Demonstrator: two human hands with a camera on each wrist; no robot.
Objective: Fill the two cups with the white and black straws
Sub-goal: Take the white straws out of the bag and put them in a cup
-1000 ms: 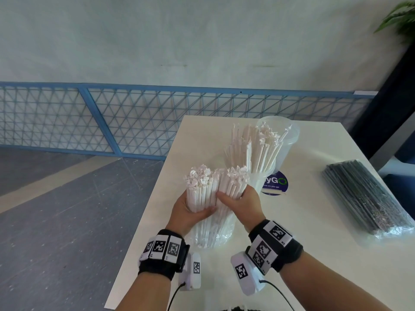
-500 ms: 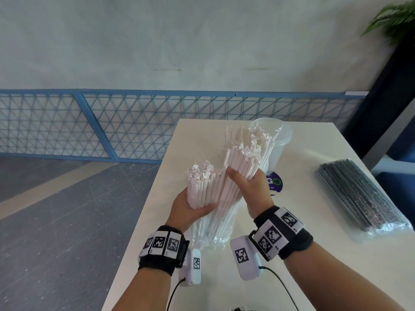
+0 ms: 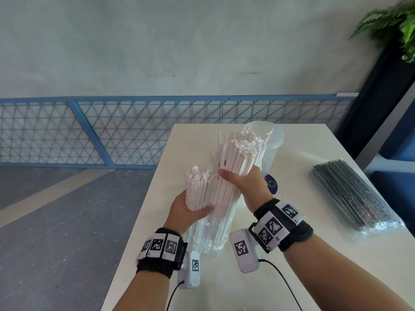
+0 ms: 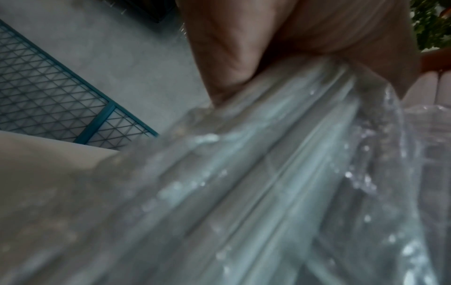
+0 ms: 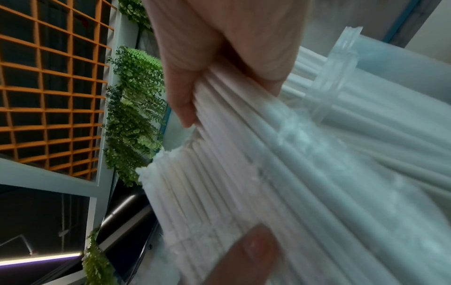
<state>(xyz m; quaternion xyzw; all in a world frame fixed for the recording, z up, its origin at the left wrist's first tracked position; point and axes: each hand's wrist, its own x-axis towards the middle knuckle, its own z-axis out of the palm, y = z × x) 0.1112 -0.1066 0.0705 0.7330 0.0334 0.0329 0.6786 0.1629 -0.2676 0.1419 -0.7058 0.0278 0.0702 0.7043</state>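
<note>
My left hand point(image 3: 188, 214) grips a clear plastic bag point(image 3: 211, 232) that stands on the table with several white straws point(image 3: 198, 185) sticking out of it. My right hand point(image 3: 246, 184) grips a thick bundle of white straws point(image 3: 235, 156), raised higher than the rest and tilted right. Behind the bundle stands a clear cup point(image 3: 272, 144); a purple label point(image 3: 271, 184) shows beside my right hand. In the right wrist view my fingers wrap the bundle point(image 5: 219, 173) beside a cup rim point(image 5: 339, 67) with white straws inside. A wrapped pack of black straws point(image 3: 350, 194) lies at the right.
The white table point(image 3: 314, 265) has its left edge just beside my left wrist, with grey floor below. A blue mesh fence point(image 3: 112, 131) runs behind the table. A green plant point(image 3: 399, 25) hangs at the top right. Cables trail from both wrist cameras.
My right hand has drawn its bundle of white straws up out of the bag and to the right, towards the cups. My left hand has kept its hold on the bag.
</note>
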